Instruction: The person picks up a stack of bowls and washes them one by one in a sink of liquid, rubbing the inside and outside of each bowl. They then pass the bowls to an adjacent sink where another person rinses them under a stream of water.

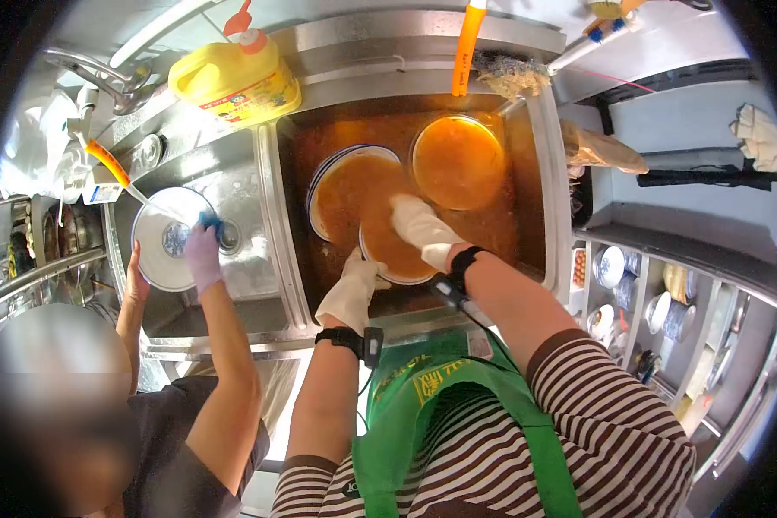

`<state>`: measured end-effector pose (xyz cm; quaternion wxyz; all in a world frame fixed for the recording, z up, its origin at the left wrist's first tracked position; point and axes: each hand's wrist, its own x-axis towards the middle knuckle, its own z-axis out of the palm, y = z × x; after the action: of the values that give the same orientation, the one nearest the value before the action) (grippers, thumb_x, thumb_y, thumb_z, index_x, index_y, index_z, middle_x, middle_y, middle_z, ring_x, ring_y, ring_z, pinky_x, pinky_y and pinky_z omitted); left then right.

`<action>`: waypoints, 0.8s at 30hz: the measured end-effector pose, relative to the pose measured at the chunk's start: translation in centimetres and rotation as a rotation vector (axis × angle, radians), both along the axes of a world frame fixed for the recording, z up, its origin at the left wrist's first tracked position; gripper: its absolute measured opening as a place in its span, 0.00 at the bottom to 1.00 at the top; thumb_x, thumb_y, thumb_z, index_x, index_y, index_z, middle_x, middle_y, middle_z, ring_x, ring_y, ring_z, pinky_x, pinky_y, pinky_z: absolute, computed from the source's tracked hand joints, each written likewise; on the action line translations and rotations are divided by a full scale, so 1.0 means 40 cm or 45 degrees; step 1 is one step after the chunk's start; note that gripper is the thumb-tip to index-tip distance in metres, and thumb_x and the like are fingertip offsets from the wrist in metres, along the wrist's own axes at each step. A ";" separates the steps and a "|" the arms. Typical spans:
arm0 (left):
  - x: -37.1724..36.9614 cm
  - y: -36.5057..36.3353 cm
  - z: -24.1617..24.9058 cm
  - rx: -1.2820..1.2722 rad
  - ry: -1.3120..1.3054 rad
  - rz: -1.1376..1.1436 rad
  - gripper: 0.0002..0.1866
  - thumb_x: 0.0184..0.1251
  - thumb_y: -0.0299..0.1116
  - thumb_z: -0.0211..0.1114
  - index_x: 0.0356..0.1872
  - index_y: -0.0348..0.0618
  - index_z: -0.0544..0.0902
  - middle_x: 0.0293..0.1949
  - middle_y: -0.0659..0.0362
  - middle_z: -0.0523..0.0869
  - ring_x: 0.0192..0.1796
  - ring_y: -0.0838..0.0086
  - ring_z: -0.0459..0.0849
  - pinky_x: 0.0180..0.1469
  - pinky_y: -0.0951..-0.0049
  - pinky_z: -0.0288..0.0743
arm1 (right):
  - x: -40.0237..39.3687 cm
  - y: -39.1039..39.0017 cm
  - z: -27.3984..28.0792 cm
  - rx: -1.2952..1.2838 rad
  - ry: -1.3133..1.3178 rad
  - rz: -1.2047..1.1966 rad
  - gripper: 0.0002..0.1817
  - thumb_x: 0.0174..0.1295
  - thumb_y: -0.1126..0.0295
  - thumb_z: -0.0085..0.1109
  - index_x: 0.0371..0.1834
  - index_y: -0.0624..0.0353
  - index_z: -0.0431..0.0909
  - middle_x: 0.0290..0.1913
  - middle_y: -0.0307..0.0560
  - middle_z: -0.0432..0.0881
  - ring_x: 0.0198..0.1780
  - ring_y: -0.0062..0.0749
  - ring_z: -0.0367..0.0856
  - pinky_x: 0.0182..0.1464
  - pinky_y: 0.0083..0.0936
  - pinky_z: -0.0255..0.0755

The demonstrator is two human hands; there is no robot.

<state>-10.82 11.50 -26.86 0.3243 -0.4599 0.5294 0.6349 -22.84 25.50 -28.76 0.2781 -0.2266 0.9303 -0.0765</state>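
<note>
Both my hands wear white gloves and work in a sink basin full of murky orange-brown water. My left hand grips the near left rim of a white bowl, its fingers partly under the water. Over the inside of that same bowl is my right hand; its fingertips dip into the cloudy water, so I cannot see whether they hold anything. Behind it on the left lies a blue-rimmed bowl. A third round bowl, filled with orange liquid, sits at the back right of the basin.
At my left, another person with a purple glove scrubs a white bowl in the adjoining basin. A yellow detergent jug stands on the back ledge. An orange hose hangs above my basin. Shelves with dishes are at right.
</note>
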 end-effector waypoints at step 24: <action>0.036 -0.071 0.050 0.065 0.310 0.533 0.43 0.81 0.59 0.68 0.81 0.35 0.70 0.72 0.42 0.82 0.76 0.55 0.80 0.76 0.54 0.74 | -0.047 0.196 0.320 -1.089 -0.903 -0.477 0.24 0.82 0.53 0.59 0.70 0.56 0.83 0.56 0.43 0.92 0.50 0.25 0.89 0.50 0.27 0.82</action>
<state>-9.37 8.67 -24.86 0.1311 -0.4713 0.4414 0.7522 -24.74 33.34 -15.96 0.4382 -0.1108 0.6910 -0.5641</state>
